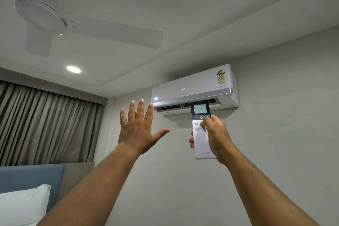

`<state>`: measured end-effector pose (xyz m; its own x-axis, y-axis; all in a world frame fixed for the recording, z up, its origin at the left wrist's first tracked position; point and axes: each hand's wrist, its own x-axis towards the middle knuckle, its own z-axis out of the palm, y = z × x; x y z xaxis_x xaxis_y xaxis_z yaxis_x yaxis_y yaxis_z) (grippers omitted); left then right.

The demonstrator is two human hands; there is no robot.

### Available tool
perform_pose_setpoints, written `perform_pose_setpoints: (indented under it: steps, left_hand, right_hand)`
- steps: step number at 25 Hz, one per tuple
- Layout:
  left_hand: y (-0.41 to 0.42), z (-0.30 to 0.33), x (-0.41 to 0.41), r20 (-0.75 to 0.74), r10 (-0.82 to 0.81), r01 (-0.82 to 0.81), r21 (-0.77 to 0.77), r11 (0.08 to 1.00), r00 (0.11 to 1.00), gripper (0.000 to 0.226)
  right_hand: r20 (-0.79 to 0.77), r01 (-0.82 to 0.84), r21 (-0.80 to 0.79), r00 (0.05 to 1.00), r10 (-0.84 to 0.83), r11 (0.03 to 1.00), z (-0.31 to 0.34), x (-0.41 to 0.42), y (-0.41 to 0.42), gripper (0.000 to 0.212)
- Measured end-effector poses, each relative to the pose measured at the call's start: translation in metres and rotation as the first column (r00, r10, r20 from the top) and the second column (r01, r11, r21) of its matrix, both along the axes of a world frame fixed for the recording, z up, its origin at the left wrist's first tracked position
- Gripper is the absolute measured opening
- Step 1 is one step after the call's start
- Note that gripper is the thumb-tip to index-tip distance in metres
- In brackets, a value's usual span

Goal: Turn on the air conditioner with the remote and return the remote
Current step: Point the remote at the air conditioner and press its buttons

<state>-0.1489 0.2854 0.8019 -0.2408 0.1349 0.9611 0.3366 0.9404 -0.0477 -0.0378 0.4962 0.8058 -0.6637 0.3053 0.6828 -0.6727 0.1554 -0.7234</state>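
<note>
The remote (pixel 202 130) is up in the air, held upright in the right hand (pixel 215 136) and aimed at the air conditioner (pixel 194 88) mounted high on the wall. It is a slim white stick with a dark upper section; a pale green screen there reads 24, and below it runs a row of minus, power and plus keys. The thumb lies across the face with its tip just under the plus key, beside the power symbol. A few round grey buttons show to the left of the thumb, and the brand lettering LLOYD sits near the bottom end. The fingers wrap around the back, their tips peeking out on the left edge.

The left hand (pixel 138 130) holds nothing: it is raised beside the remote, palm away, fingers spread wide and thumb stretched toward the right hand without touching it.

The air conditioner is a white unit with a silver band along the lower edge, the word INVERTER at the right, a yellow and red energy sticker (pixel 221 76) above that, and 24° glowing on its front panel. The top of the remote overlaps its dark vent slot from here.

A white ceiling fan (pixel 60 22) hangs at upper left, a round ceiling light (pixel 73 69) glows, grey curtains (pixel 45 124) cover the left wall, and a white pillow (pixel 23 205) leans against a blue headboard (pixel 31 178).
</note>
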Motion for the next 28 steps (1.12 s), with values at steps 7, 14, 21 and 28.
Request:
perform_pose_setpoints:
  steps: [7,14,21,28]
  left_hand:
    - [-0.003,-0.002,-0.001,0.012,0.011,-0.011,0.002,1.000,1.000,0.108]
    - [-0.008,-0.003,-0.002,0.013,0.011,-0.011,0.002,1.000,1.000,0.108]
    - [-0.008,-0.002,-0.001,0.012,0.015,-0.015,0.000,1.000,1.000,0.108]
    - [-0.010,-0.002,0.000,0.022,0.009,-0.009,-0.002,1.000,1.000,0.108]
  right_hand:
    - [-0.005,0.001,0.009,1.000,-0.001,1.000,-0.001,-0.003,0.000,0.010]
    - [0.009,-0.004,0.019,1.000,0.004,1.000,-0.004,-0.004,0.000,0.014]
    - [0.035,0.000,0.001,0.999,0.000,1.000,-0.008,-0.007,-0.001,0.018]
    - [0.051,0.008,0.007,0.999,-0.009,1.000,-0.011,-0.008,0.000,0.023]
